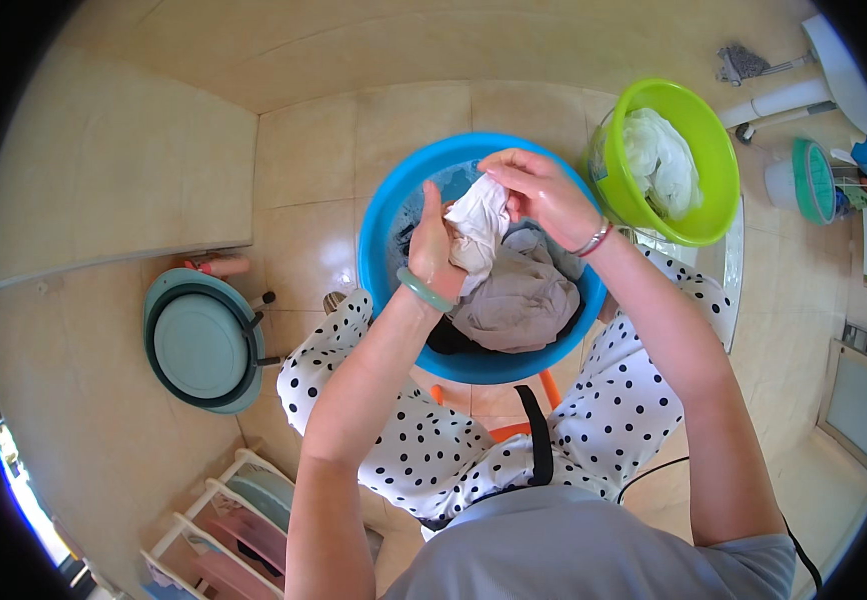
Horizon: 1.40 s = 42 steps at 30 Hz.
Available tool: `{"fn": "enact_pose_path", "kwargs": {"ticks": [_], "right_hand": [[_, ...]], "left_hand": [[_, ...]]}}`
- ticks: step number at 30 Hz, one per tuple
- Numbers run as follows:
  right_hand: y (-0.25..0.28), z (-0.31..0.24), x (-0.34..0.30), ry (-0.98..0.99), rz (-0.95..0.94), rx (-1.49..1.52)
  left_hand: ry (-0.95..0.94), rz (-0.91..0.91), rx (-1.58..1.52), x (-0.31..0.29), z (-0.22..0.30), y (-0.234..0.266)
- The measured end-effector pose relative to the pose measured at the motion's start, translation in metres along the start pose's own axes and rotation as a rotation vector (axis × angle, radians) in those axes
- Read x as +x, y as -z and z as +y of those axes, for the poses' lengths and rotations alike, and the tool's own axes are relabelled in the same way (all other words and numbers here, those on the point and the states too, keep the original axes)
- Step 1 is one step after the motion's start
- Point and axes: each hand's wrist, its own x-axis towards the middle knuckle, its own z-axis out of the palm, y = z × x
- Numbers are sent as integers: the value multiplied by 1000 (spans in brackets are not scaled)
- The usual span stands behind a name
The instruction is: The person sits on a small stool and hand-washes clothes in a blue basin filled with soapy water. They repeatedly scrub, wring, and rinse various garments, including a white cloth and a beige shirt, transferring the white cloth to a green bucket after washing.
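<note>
- The white cloth (pixel 479 222) is between the two hands, above the blue basin (pixel 373 240), bunched at the left palm and reaching up to the right fingertips.
- The left hand (pixel 436 248) has the cloth against its palm, thumb raised and apart — the fingers go behind the cloth, so how tightly they close I cannot tell.
- The right hand (pixel 548 194) pinches the cloth's upper end between bent fingers and thumb, the index finger reaching over to the left.
- Both forearms come up from below and slant inward; the left wrist wears a green bangle (pixel 424 291), the right a bracelet (pixel 594 238).
- Below the hands, a beige garment (pixel 522 305) lies heaped in the basin, with sudsy water (pixel 458 180) showing at the far side.
- A green bucket (pixel 720 165) stands to the right — white stuff (pixel 660 160) inside.
</note>
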Motion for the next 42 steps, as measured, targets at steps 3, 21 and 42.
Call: {"fn": "enact_pose_path", "kwargs": {"ticks": [3,21,42], "right_hand": [[-1,-6,-7,-10,-16,109],[-12,-29,-34,54,-300,-97],[-23,2,-19,44,-119,-182]], "left_hand": [[-50,29,89,-9,6,-1],[-500,-2,517,-16,23,-2],[-562,-174,374,-35,38,-17]]}}
